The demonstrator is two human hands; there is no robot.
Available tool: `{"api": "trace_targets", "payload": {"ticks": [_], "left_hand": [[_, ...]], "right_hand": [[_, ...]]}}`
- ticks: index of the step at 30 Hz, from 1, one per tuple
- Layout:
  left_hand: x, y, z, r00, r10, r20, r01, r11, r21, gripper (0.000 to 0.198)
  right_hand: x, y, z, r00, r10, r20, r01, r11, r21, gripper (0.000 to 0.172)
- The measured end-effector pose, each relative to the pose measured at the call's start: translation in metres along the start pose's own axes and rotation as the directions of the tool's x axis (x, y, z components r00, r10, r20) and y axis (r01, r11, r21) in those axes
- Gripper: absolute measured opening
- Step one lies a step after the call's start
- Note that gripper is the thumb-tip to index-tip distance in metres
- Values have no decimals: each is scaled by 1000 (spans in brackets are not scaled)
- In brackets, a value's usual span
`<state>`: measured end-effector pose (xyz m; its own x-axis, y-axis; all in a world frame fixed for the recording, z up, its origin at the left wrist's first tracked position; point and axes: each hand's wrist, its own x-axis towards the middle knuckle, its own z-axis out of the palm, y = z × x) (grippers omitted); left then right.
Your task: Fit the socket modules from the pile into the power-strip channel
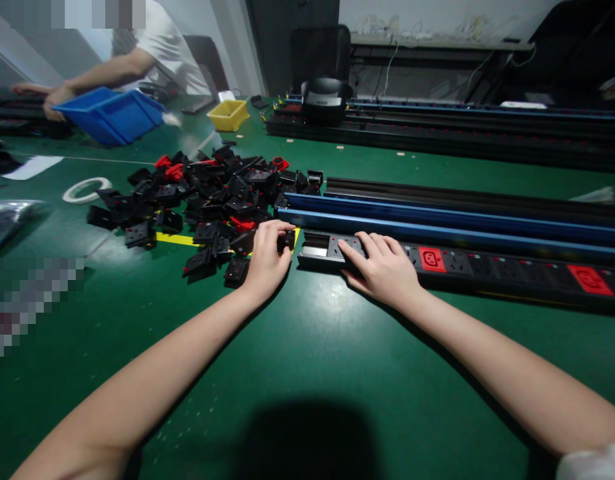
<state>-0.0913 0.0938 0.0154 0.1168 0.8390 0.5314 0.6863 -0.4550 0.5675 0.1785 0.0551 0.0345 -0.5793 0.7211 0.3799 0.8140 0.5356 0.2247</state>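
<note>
My left hand (268, 261) is closed around a black socket module (287, 240), partly hidden by the fingers, just off the left end of a long black power strip (467, 265). Across that strip lies my right hand (387, 268), thumb along the near side and the other fingers over the top toward the far edge. Its index finger touches a black socket module (337, 245) seated in the channel. Left of that module the channel (314, 248) shows bare metal. Red socket modules (432, 259) sit among black ones further right.
A heap of loose black and red modules (222, 187) lies left of my hands. Blue rails (387, 217) run behind the strip. A white ring (86, 191), a yellow bin (228, 115) and more rails are farther off. A co-worker's hand (60, 100) touches a blue bin (107, 117).
</note>
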Motion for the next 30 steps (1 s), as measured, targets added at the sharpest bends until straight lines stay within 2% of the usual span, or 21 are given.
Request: {"api": "trace_targets", "payload": {"ticks": [6,12,22,30], "left_hand": [[0,1,-1,1000,-14,-7,13,999,-40,35],[-2,10,-5,994,-83,77,76,993,91,30],[-1,14,-6,990,-104,95,95,991,93,20],[-1,9,-6,990,-113,79,114,993,-5,34]], "right_hand": [[0,0,0,1000,1,1,-1,1000,-6,53],[0,1,0,1000,-6,-2,6,1000,-19,53],[0,1,1,1000,-7,-3,7,1000,-5,54],[-1,1,1,1000,-6,-7,6,1000,-17,52]]}}
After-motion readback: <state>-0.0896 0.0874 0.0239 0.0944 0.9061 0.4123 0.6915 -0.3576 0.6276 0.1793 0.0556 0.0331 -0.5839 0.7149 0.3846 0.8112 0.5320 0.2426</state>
